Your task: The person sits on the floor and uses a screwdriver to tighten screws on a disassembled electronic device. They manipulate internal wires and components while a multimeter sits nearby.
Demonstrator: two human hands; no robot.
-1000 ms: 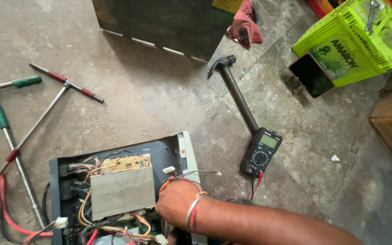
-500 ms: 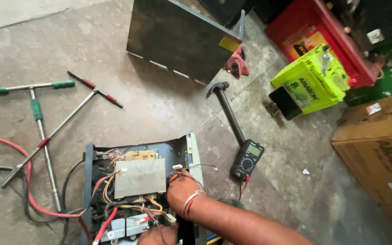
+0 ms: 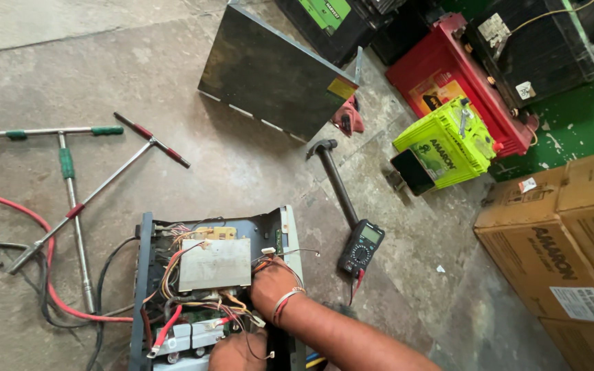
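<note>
Kneeling over a rough grey concrete floor, we see at nine o'clock two T-handled wrenches (image 3: 70, 185), slim steel bars with green and red grips, crossing each other. Below them a red cable (image 3: 29, 227) and thinner black ones snake toward the open case (image 3: 147, 275), a dark metal box at six o'clock with its lid off, showing a flat grey shield plate (image 3: 214, 263) over a board and a tangle of orange, red and white wires.

Our right hand (image 3: 269, 285), with a banded wrist, reaches into the case at the plate's right edge, fingers curled down among the wires; we cannot tell whether it grips one. Our left hand (image 3: 236, 350) sits at the bottom edge of the view, touching the wires near the case's front; its grip is hidden too.

At twelve o'clock a dark metal cover panel (image 3: 269, 75) lies flat with a small yellow label at its right corner. A hammer (image 3: 338, 185) lies between it and a black meter (image 3: 361, 247) just right of the case. At two o'clock sit a lime-green battery (image 3: 448, 148), a red battery (image 3: 448, 69) and a black one (image 3: 537, 48). Brown cardboard boxes (image 3: 558, 240) with white labels fill four o'clock. Bare floor lies at ten o'clock.
</note>
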